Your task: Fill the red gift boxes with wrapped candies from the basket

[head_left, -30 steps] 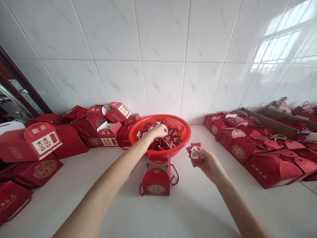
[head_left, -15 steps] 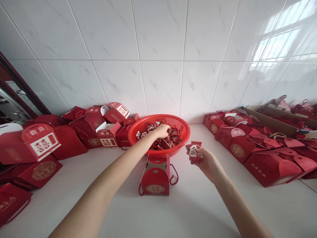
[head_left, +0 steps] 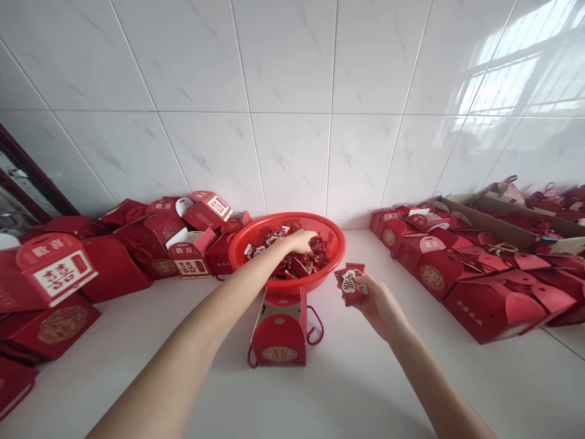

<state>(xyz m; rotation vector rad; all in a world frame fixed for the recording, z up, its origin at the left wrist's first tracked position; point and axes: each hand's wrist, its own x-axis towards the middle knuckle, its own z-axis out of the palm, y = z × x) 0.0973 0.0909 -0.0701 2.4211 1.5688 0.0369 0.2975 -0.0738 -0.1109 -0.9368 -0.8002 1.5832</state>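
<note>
My left hand point(head_left: 301, 242) reaches into a red plastic basket point(head_left: 338, 241), its fingers curled down among red-wrapped candies point(head_left: 292, 266). Its fingertips are hidden, so what they grip cannot be made out. To the right of the basket, my right hand point(head_left: 377, 302) is closed on a few red candy packets point(head_left: 351, 285) with a white label, held above the counter. In front of the basket stands a red gift box point(head_left: 278, 338) with its top open, a gold emblem on its front and dark red cord handles at its sides.
Red gift boxes point(head_left: 132, 244) are piled along the left, some with white labels. More closed boxes point(head_left: 475, 299) stand in rows on the right, beside a cardboard carton point(head_left: 466, 213) holding red items. A tiled wall point(head_left: 292, 158) rises behind the white counter point(head_left: 347, 390).
The left hand has shifted slightly and sits deeper in the candies. The right hand keeps holding its packets. The whole view has moved a little, with things sliding left.
</note>
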